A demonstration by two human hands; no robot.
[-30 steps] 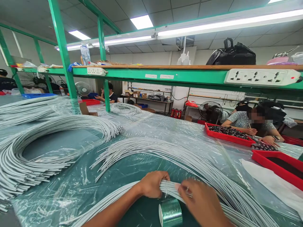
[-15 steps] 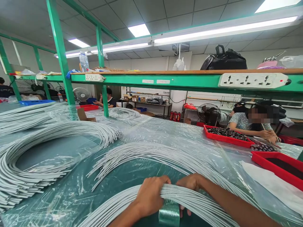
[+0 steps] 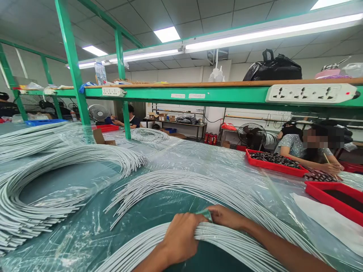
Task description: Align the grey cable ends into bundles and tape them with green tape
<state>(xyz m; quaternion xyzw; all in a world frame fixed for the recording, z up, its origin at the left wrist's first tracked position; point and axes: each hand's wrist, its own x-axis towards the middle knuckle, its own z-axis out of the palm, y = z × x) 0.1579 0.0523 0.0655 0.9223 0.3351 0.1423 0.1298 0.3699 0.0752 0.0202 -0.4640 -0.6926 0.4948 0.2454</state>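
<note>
My left hand [image 3: 180,238] grips a bundle of grey-white wires [image 3: 235,245] that curves across the near edge of the green table. My right hand [image 3: 225,217] reaches over the bundle from the far side and pinches a strip of green tape [image 3: 205,214] against the wires, right next to my left hand's fingers. The tape roll itself is out of sight.
More loose wire bundles [image 3: 184,183] [image 3: 42,181] lie on clear plastic sheeting over the table. Red trays [image 3: 273,166] [image 3: 334,198] stand at the right, where a person [image 3: 309,149] works. A green shelf frame [image 3: 181,92] with a power strip [image 3: 310,93] runs overhead.
The green tape roll that hung below the bundle is gone from view. My right hand has come up over the far side with the tape. The camera tilted slightly.
</note>
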